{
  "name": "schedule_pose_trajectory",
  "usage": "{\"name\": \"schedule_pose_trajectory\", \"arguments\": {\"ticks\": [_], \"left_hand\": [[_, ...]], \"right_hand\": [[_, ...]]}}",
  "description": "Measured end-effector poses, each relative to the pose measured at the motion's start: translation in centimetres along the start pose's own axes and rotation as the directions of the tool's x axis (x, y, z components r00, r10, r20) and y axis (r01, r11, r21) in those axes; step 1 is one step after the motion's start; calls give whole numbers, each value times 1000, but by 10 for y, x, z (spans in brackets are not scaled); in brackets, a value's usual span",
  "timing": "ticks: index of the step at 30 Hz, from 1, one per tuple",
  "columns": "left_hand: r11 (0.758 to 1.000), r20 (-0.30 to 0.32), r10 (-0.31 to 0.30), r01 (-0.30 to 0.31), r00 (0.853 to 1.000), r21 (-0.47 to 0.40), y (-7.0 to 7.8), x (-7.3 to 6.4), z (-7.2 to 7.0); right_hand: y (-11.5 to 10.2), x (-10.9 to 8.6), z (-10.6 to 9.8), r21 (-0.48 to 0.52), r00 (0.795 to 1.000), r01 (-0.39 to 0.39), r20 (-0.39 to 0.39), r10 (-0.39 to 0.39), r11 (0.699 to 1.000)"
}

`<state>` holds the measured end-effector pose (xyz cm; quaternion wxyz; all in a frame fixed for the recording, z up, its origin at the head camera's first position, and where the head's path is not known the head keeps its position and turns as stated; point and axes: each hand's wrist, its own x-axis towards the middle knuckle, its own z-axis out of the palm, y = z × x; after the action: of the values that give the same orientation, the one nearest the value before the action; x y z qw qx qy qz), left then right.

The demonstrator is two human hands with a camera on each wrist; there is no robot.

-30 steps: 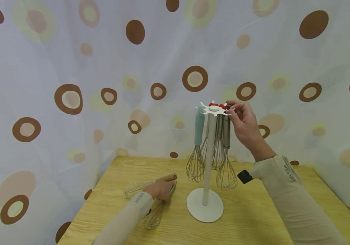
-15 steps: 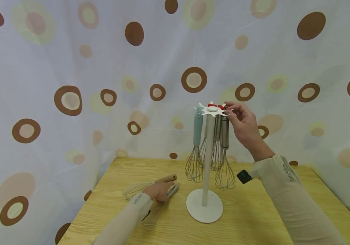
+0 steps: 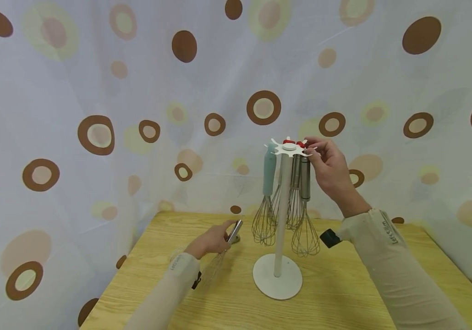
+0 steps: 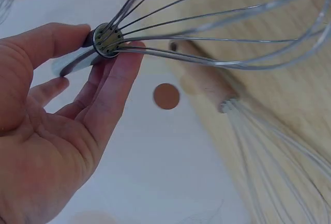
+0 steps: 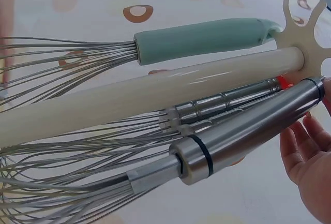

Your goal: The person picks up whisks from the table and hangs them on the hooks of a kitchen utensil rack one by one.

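My left hand (image 3: 213, 239) grips a whisk by its steel handle (image 3: 234, 231), held over the table. In the left wrist view thumb and fingers pinch that handle close to where the wires (image 4: 207, 39) begin. Below lies a wooden-handled whisk (image 4: 204, 76), mostly covered by the hand in the head view. My right hand (image 3: 331, 165) is up at the top of a white stand (image 3: 282, 220), thumb and fingertips pinching the upper end of a hanging steel whisk (image 5: 253, 125). A teal-handled whisk (image 3: 269, 174) hangs from the stand's left side.
More steel whisks (image 5: 227, 100) with red loops hang behind the pole, partly hidden. The stand's round white base (image 3: 277, 277) rests on the wooden table (image 3: 335, 298). A dotted cloth (image 3: 219, 68) stands behind the table.
My left hand has taken the steel-handled whisk off the table, raised it and tilted its handle upward. The right hand stays at the stand's top.
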<state>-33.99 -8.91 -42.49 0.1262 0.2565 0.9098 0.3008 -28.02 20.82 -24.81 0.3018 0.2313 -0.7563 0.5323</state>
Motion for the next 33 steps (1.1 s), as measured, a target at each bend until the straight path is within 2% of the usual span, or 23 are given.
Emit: {"name": "schedule_pose_trajectory", "arguments": {"ticks": [3,6,9,14,21,24,29,33], "left_hand": [[998,-97,54,-56,994,-22,5,0,-11],[990,-192,101,-118,976,-75,14,0,-21],[975,-281,137,-179,950,-131,27,-2,-31],[939,-401,205,-295,893,-178,53,-8,-43],[865,-478,308,-452,823,-219,88,-16,-55],[847,-498,338,-489,799,-210,100,-17,-57],[827,-515,366,-525,775,-203,114,-17,-59],[809,-522,374,-545,767,-221,120,-16,-60]], "right_hand": [[-2,-1,1,-12,1000,-8,-5,8,1000],[-4,-1,2,-29,1000,-21,-22,20,999],[-6,-2,3,-36,998,-33,-46,31,999],[-7,-3,6,-68,996,-27,-91,21,997],[-8,-5,12,-141,986,-19,-169,-5,990],[-8,-5,15,-170,979,-5,-203,-30,986],[-8,-6,19,-217,966,31,-243,-85,976],[-8,-7,20,-225,962,39,-254,-97,974]]}}
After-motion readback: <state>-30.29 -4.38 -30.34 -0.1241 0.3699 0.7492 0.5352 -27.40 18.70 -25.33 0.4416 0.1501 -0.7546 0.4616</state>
